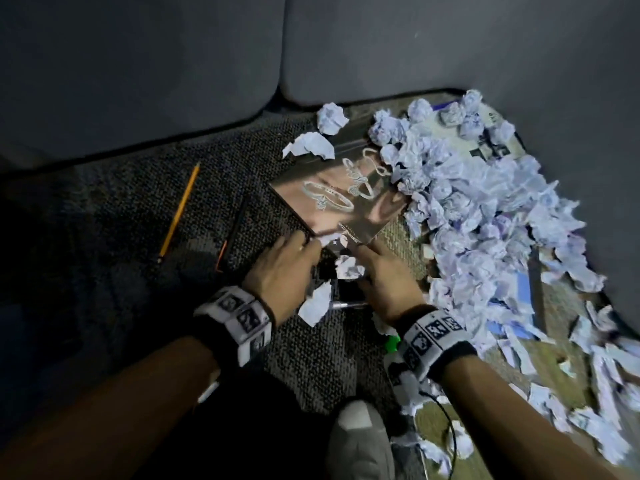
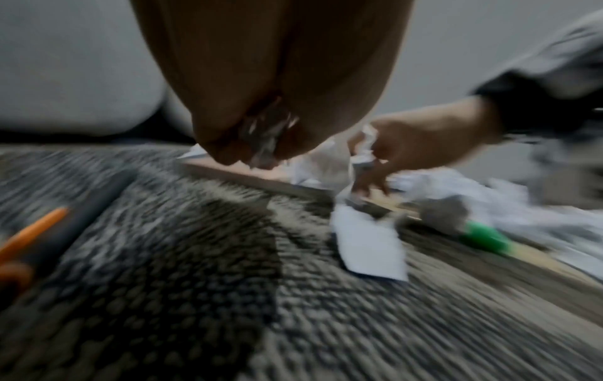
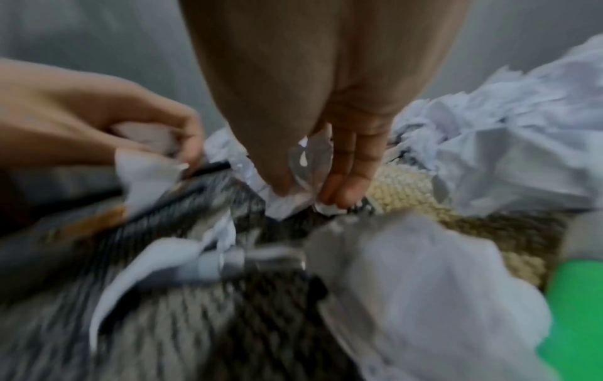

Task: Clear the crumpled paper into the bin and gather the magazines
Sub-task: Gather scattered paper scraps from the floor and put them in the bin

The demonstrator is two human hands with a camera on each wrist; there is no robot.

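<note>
On the carpet lies a glossy magazine with a jewellery cover. Both hands meet at its near corner. My left hand is curled round a ball of crumpled paper, seen clearly in the left wrist view. My right hand pinches another crumpled paper between thumb and fingers, low on the carpet. A big pile of crumpled paper spreads to the right and partly covers a second magazine at the back. No bin is in view.
A yellow pencil and a dark pen lie on the carpet to the left. A green-capped bottle and a marker sit near my right wrist. Grey sofa cushions close off the back. My shoe is at the bottom.
</note>
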